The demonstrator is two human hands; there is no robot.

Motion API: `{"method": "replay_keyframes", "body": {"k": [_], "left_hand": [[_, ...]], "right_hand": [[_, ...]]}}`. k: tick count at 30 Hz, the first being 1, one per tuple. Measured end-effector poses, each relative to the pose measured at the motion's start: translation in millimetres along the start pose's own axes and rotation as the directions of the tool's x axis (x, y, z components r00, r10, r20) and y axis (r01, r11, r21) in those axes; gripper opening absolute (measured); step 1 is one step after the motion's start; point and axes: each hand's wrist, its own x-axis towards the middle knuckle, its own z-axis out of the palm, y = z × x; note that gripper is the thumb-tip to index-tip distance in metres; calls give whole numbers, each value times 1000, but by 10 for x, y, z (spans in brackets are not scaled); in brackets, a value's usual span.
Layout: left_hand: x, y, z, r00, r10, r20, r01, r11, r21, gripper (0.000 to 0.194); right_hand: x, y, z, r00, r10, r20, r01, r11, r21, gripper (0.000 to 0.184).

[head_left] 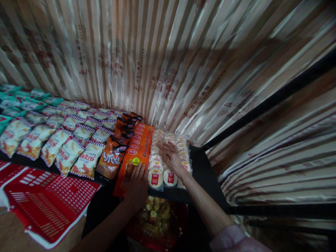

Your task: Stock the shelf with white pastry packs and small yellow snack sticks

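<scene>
My left hand [137, 184] lies with its fingers stretched out on the front of the orange snack packets [139, 140], which stand in an overlapping row. To its right, my right hand [172, 159] reaches over the rows of clear-wrapped round white crackers [155, 178], fingers apart and touching or just above the packs. Some crackers are hidden under this hand and wrist. Brown-orange snack bags [111, 157] with dark tops stand just left of the orange packets. Neither hand appears to grip anything.
White snack bags [85, 159] and teal bags [34, 105] fill the black shelf [202, 168] to the left. A red basket [56, 196] sits below at left. Wrapped goods [156, 217] lie under the shelf. Behind are a pleated striped sheet [157, 52] and a black pole [262, 106].
</scene>
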Motion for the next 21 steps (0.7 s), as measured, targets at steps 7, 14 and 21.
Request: {"method": "replay_keyframes", "body": {"k": [7,14,21], "left_hand": [[-28,32,46,999,33,-3,-33,999,-13,42],[-35,28,42,999,32,9,-32,999,-18,46],[-43,-32,10,999,22,24,-22,1000,1,42]], "right_hand": [[-34,53,32,999,-37,-35,38,999,11,32],[18,0,53,997,-49,-63,51,998,28,31],[42,-8,67,999,-18,-40,19,999,29,29]]}}
